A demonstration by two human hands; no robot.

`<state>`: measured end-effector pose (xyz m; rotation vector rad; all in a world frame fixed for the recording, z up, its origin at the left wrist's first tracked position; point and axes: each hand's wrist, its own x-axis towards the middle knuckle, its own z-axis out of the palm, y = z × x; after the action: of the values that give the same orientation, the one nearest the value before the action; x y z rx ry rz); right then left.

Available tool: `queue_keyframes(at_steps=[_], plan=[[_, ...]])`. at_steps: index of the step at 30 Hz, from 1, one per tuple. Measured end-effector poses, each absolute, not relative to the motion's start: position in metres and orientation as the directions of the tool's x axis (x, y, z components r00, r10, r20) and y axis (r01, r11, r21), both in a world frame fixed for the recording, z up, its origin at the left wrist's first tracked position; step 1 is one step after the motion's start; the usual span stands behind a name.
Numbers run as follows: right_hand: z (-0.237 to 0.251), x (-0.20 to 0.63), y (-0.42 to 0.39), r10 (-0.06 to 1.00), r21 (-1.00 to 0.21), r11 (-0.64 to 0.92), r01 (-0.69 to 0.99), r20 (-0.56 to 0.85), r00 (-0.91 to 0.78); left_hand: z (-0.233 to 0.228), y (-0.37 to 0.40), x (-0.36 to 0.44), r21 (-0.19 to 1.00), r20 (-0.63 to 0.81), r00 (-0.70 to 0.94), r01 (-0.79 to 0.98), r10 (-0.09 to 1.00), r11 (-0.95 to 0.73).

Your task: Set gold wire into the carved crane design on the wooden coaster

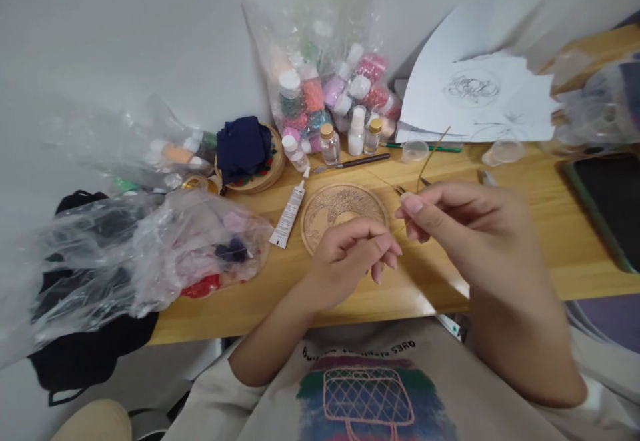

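A round wooden disc (336, 209) with an engraved pattern lies on the wooden table (540, 241). My left hand (350, 261) rests over its near edge, fingers pinched together on something too small to make out. My right hand (460, 221) hovers just right of the disc, gripping small metal tweezers (401, 191) whose tips point left. A thin golden wire (434, 154) rises in a curve from between the two hands.
A white glue tube (290, 213) lies left of the disc. Small bottles (330, 144), a bag of bead jars (330, 87), a dark pen (357, 162) and sketch papers (475, 94) stand behind. Plastic bags (150, 254) fill the left; a dark tablet (607, 201) lies right.
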<state>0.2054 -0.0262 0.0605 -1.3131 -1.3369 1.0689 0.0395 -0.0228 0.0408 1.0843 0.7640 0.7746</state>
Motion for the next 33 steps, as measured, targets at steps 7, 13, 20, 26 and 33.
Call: queue_keyframes(at_steps=[7, 13, 20, 26, 33], plan=[[0.050, 0.209, -0.026, 0.996, -0.983, 0.033, 0.181, 0.047, 0.076, 0.032, -0.019, 0.047, 0.983, -0.131, 0.452, -0.055, 0.882, 0.174], [0.031, 0.240, -0.030, 0.960, -0.905, -0.093, 0.416, 0.029, 0.279, 0.029, -0.012, 0.051, 0.977, -0.171, 0.432, -0.045, 0.886, 0.210], [0.000, 0.293, -0.051, 0.995, -0.381, -0.093, 0.920, 0.003, 0.102, 0.033, 0.002, 0.057, 0.962, -0.237, 0.398, -0.034, 0.887, 0.272], [0.002, 0.280, -0.038, 0.986, -0.115, -0.094, 0.989, -0.147, 0.077, 0.034, 0.013, 0.066, 0.921, -0.335, 0.336, -0.080, 0.880, 0.382], [0.016, 0.298, -0.027, 0.950, -0.331, -0.180, 0.926, -0.301, 0.077, 0.040, 0.019, 0.068, 0.872, -0.384, 0.321, -0.183, 0.866, 0.454]])
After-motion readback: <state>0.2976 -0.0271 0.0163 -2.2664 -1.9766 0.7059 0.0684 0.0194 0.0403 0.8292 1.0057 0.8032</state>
